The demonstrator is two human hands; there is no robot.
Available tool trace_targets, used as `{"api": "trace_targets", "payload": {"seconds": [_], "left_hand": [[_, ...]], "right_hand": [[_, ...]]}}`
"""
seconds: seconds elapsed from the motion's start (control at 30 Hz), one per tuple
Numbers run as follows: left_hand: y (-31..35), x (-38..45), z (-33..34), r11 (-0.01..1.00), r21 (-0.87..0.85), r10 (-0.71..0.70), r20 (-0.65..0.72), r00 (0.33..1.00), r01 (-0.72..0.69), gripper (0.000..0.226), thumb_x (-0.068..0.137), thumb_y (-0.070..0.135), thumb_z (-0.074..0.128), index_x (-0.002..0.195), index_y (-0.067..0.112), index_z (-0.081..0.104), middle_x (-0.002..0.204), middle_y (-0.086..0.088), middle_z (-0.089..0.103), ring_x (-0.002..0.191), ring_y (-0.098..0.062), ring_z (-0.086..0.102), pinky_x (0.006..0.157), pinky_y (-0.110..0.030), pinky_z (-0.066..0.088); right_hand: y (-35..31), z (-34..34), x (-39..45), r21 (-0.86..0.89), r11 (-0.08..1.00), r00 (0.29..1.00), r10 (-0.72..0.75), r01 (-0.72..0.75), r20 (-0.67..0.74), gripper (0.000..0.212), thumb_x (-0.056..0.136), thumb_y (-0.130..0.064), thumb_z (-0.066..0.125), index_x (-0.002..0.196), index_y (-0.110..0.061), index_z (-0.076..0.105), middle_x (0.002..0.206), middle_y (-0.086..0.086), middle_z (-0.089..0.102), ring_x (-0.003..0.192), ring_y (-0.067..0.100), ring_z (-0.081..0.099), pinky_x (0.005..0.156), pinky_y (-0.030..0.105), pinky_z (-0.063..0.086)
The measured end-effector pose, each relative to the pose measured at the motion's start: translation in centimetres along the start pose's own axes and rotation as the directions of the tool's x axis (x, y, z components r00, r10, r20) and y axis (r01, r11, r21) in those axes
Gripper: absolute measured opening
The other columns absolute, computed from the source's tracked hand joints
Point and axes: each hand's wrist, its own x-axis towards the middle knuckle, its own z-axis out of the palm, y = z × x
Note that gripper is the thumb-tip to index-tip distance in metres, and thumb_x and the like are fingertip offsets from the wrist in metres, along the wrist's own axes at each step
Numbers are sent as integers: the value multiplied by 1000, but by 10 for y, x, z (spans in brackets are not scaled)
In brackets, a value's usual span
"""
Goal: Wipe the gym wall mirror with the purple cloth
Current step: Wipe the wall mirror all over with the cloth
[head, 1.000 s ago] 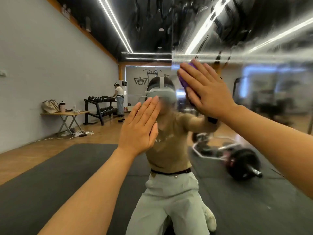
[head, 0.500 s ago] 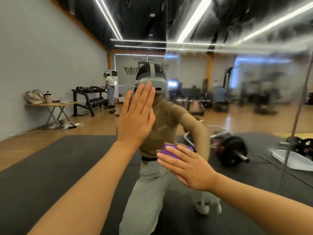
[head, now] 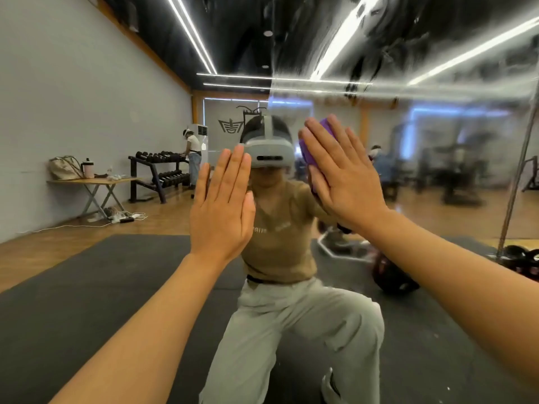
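Note:
The gym wall mirror [head: 437, 147] fills the view straight ahead; its right part is smeared and streaky, its left part reflects sharply. My right hand [head: 339, 173] lies flat with straight fingers, pressing the purple cloth [head: 309, 154] against the glass at head height. Only the cloth's left edge and top show past my fingers. My left hand [head: 223, 208] is open, its palm flat on the mirror just left of the cloth hand. My own kneeling reflection sits behind both hands.
In the reflection there is a dumbbell rack [head: 159, 176] with a person beside it, a folding table [head: 96, 185] with a bag at the left wall, a barbell plate [head: 390, 277] on the dark floor mat and a slanted metal pole [head: 516, 182] at the right.
My right hand with the cloth swept down the glass to waist height, then back up to head height. My left hand stayed flat on the mirror.

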Motion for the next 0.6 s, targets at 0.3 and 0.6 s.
{"api": "trace_targets", "payload": {"seconds": [0.3,0.6], "left_hand": [[14,-6,3,997,36,-74,2,997,74,58,103,23,30,158,5,22,166,-12,19,154,-29,17,126,-48,7],[24,-11,-2,994,23,-112,70,991,111,62,105,31,28,159,4,15,167,-15,12,155,-29,8,126,-46,-1]], "right_hand": [[-81,15,-164,12,882,828,-447,471,339,76,94,-36,59,160,-17,26,168,5,16,155,30,10,127,46,2],[-16,8,-104,216,637,547,-757,740,359,56,101,-27,37,156,-16,34,164,3,30,154,23,20,127,42,3]]}}
